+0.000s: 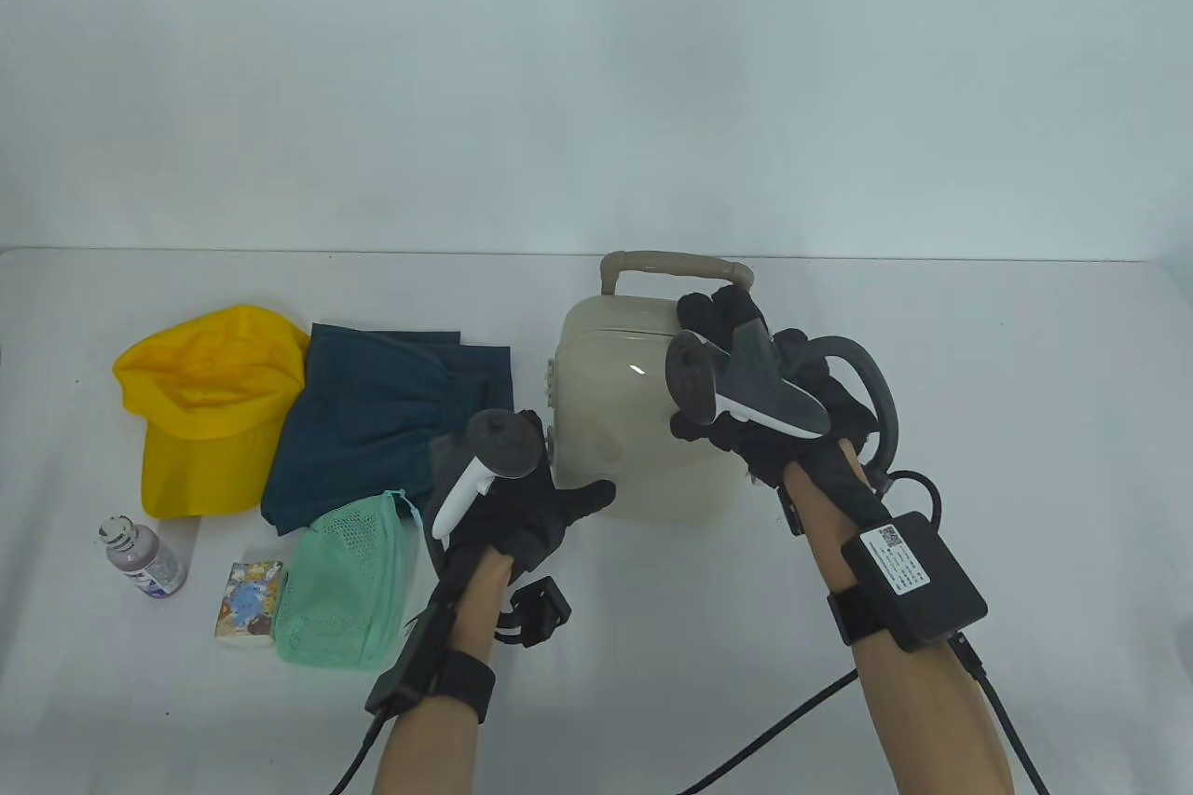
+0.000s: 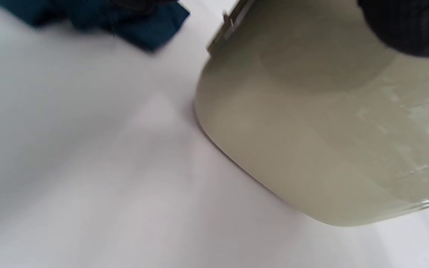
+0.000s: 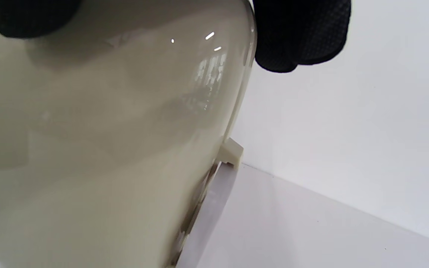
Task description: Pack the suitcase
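A small beige hard-shell suitcase (image 1: 624,431) stands closed on the white table, its handle (image 1: 676,266) on top. My right hand (image 1: 708,366) grips its upper right: fingers curl over the top edge by the handle and the thumb lies on the front face. The right wrist view shows the glossy shell (image 3: 88,149) with a gloved fingertip (image 3: 300,33) over its edge. My left hand (image 1: 559,483) is at the suitcase's lower left corner, its straight thumb touching the front. In the blurred left wrist view, a fingertip (image 2: 408,26) rests on the shell (image 2: 311,130).
Left of the suitcase lie folded dark teal shorts (image 1: 373,408), a yellow cap (image 1: 205,404), a green mesh bag (image 1: 345,585), a small colourful packet (image 1: 250,601) and a small bottle (image 1: 142,557). A white wall rises behind the table.
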`<state>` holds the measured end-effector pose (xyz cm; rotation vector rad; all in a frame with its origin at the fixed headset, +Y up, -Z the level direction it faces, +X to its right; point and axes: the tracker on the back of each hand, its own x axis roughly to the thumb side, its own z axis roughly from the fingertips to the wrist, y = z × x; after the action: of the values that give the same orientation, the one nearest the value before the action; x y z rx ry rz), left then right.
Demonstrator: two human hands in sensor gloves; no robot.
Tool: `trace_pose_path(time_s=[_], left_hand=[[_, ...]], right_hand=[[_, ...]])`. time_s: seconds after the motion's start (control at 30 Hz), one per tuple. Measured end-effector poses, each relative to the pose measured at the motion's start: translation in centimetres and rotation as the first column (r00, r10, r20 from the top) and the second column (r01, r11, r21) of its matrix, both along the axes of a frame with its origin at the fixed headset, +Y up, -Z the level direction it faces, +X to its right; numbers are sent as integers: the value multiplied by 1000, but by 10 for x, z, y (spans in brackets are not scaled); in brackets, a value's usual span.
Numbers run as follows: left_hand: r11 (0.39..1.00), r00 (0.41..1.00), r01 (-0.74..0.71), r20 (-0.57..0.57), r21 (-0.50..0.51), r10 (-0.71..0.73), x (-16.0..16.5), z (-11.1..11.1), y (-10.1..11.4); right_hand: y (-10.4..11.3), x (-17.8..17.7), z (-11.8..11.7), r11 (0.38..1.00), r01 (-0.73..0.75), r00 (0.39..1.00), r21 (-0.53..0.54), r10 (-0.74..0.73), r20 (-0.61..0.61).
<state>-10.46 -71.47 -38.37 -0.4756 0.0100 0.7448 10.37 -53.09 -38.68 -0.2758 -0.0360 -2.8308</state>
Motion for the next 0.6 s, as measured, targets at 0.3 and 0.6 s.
trace_pose_path(time_s=[0.3, 0.6], left_hand=[[995, 994, -87, -68, 41, 90, 6, -13, -31], [985, 987, -130, -84, 112, 139, 2, -18, -29]], right_hand=[[-6, 1, 1, 999, 20, 1000, 27, -20, 2], [-9, 3, 5, 991, 47, 998, 127, -51, 28]])
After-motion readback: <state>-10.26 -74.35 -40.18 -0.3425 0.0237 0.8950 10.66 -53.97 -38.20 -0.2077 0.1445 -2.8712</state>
